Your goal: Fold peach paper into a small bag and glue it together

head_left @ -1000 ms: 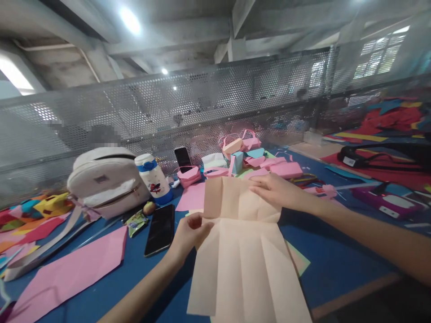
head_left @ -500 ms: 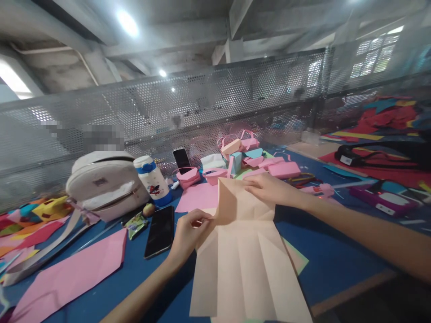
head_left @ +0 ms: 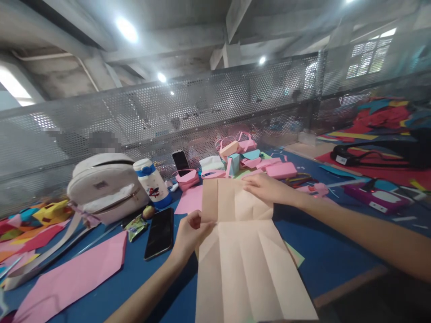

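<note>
A peach sheet of paper (head_left: 247, 264) with several lengthwise creases and one crosswise fold lies before me. Its far section (head_left: 232, 199) tilts up from that fold. My left hand (head_left: 191, 231) pinches the sheet's left edge near the crosswise fold, thumb on top. At the far right corner, my right hand (head_left: 264, 188) grips the paper with its fingers over the top edge; the thumb is hidden. Part of a pale green sheet (head_left: 295, 255) shows from under the right side. Just left of my left hand lies a black phone (head_left: 159, 233).
Beyond the paper are pink paper baskets (head_left: 187, 180) and a second phone (head_left: 181, 161). A white backpack (head_left: 107, 190) and a bottle (head_left: 152, 184) stand left, behind a pink sheet (head_left: 74, 278). A pink glue gun (head_left: 316, 190) and a purple device (head_left: 377, 197) lie right.
The paper's left flap, folded inward before, now lies opened out to the left. My left hand has moved slightly with it; my right hand keeps its place at the far edge.
</note>
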`<state>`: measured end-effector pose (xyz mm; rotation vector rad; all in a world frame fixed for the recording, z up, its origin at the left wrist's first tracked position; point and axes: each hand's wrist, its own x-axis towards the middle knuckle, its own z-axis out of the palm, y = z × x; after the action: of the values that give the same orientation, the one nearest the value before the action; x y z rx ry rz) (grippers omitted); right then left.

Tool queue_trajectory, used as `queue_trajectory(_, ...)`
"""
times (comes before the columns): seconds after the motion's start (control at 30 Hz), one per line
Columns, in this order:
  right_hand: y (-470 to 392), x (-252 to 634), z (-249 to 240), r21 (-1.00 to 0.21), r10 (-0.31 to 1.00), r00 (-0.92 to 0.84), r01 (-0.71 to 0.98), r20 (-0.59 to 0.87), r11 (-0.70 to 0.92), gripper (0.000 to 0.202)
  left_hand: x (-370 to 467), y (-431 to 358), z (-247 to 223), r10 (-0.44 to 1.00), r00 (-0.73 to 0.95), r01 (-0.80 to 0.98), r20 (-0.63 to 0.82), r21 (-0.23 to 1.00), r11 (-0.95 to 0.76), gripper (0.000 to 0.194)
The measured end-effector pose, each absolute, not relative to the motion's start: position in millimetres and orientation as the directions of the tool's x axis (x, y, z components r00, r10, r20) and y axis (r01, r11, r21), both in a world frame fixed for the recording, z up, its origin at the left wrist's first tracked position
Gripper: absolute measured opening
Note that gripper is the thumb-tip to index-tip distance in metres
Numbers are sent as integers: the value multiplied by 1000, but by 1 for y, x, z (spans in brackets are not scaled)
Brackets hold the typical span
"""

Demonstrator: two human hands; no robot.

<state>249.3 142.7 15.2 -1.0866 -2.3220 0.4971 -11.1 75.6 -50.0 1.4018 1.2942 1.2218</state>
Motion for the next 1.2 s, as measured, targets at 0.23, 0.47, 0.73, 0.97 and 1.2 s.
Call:
queue_trajectory(0.23, 143, 246, 14, -512, 785, -535, 602, 312, 613, 23, -7, 71, -48, 995, 37, 180, 97, 978, -102, 37)
queue_trajectory(0.47, 140, 245, 15, -487, 769, -548, 599, 330, 636, 19, -7, 73, -52, 987, 35, 297, 158, 941, -161, 19)
queue_trajectory(0.73, 134, 240, 21, -432, 744, -586, 608, 322, 666, 19, -10, 72, -49, 978, 68, 346, 197, 915, -208, 19)
queue_trajectory(0.97, 133, 229, 27, -369, 733, -620, 635, 281, 679, 16, -12, 78, -38, 968, 102, 343, 231, 905, -252, 18)
queue_trajectory(1.2, 135, 221, 30, -360, 721, -645, 629, 254, 689, 17, -8, 87, -37, 948, 228, 344, 222, 893, -291, 23)
